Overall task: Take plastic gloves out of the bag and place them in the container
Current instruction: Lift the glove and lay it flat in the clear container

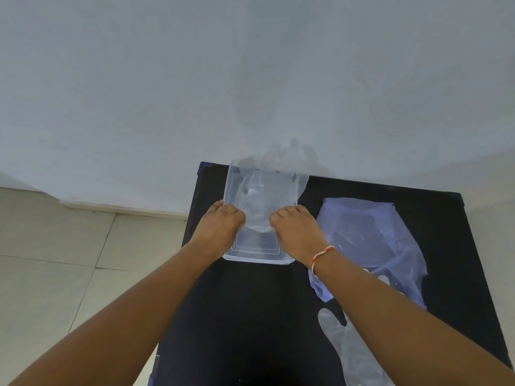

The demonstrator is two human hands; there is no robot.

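Gloves (252,203) blurred inside container (260,257), hands (223,221) covering

Single head-worn view, looking forward and down, close over black table (250,316), wall beyond

The right arm covers part of the bag (370,240) at 4 o'clock. The loose glove (348,349) at 5 o'clock runs off the bottom edge. Both hands' fingertips hide behind the knuckles. What lies inside the container (260,254) looks see-through and unclear.
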